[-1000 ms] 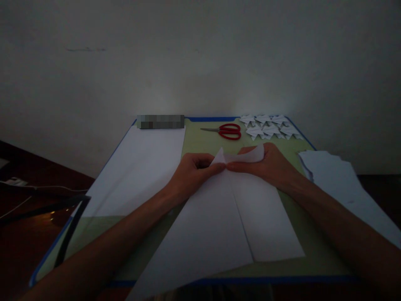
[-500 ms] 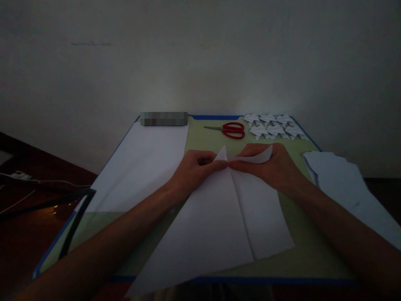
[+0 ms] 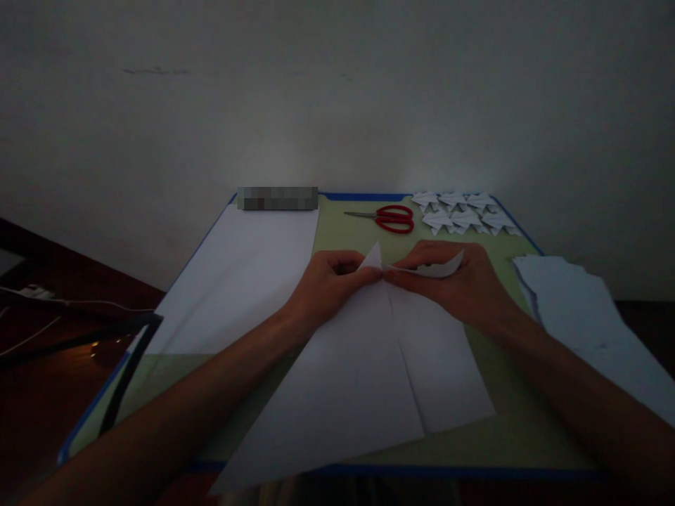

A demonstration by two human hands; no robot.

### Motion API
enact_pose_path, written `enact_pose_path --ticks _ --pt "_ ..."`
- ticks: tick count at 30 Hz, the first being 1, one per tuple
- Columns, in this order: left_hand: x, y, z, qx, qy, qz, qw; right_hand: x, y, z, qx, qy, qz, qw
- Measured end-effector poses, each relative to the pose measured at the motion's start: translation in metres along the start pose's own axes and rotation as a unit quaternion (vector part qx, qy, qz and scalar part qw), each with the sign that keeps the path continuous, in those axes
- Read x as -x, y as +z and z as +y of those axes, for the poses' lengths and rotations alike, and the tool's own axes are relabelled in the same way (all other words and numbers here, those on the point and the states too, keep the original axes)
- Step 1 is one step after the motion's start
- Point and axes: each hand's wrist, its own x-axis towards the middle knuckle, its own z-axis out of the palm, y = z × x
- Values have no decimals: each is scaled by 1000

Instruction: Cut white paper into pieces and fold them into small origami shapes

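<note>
A partly folded sheet of white paper [image 3: 353, 379] stretches from my fingertips down past the table's near edge. Its upper end comes to a point, and a long fold edge runs down its middle. My left hand [image 3: 337, 281] pinches the paper just below that point, thumb on top. Close beside it, my right hand [image 3: 443, 274] grips the sheet between thumb and fingers. A curled flap of the same sheet stands up inside the right hand. The undersides of the fingers are hidden by the paper.
White paper [image 3: 237, 281] lies on the left of the green, blue-edged table [image 3: 527, 436]. Red-handled scissors [image 3: 394, 219] rest at the back centre. Several small folded paper pieces [image 3: 464, 212] sit in rows at back right. A white paper stack [image 3: 585, 309] lies at the right edge.
The curled flap in my right hand has tipped a little lower. Both hands keep their pinch at nearly the same spot. The view has shifted very slightly.
</note>
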Motion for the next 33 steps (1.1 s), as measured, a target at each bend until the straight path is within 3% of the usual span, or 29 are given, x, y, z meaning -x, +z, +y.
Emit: enact_pose_path --ticks 4,11,20,28,33 --pt "-1 -2 -2 -20 -4 2 1000 0 -2 1 -2 -4 -6 1000" --pt "2 -2 -2 -1 -16 -13 1000 -4 -10 4 -32 128 -22 991" --pt "3 -6 -4 -17 -37 -37 998 -6 -11 5 -96 160 -6 982" --pt "2 -5 -2 -12 -29 3 1000 -8 -10 5 -225 288 -29 930" --pt "4 -3 -3 -37 -29 -1 999 -8 -10 8 -214 290 -41 932"
